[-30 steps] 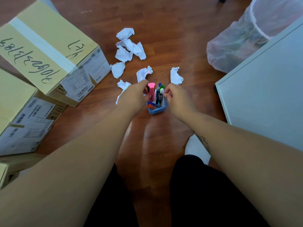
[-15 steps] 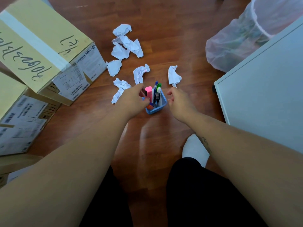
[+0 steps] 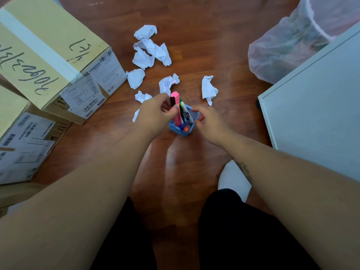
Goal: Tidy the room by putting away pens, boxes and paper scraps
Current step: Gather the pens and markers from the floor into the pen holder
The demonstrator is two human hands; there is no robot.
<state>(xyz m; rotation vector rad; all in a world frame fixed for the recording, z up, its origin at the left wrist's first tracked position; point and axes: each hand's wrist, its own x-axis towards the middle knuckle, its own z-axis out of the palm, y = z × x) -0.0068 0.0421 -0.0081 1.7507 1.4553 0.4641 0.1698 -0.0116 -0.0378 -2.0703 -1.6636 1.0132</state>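
Pinching a slim black pen [image 3: 172, 101] upright in the left hand [image 3: 155, 113], just above the small blue plastic pen holder [image 3: 180, 129] on the brown wood floor [image 3: 194, 172]. Right hand [image 3: 211, 122] sits loosely curled at its rim, can't tell if it's gripping. Drop looks straight down imo.

Left hand [image 3: 155, 112] & right hand [image 3: 211, 123] are bare, forearms too, as far as visible. Right forearm [image 3: 292, 188] has a small dark tattoo [image 3: 245, 170], blurred, approx. a thin line shape. Legs in black trousers [image 3: 243, 230]; one foot in white sock [image 3: 232, 180].
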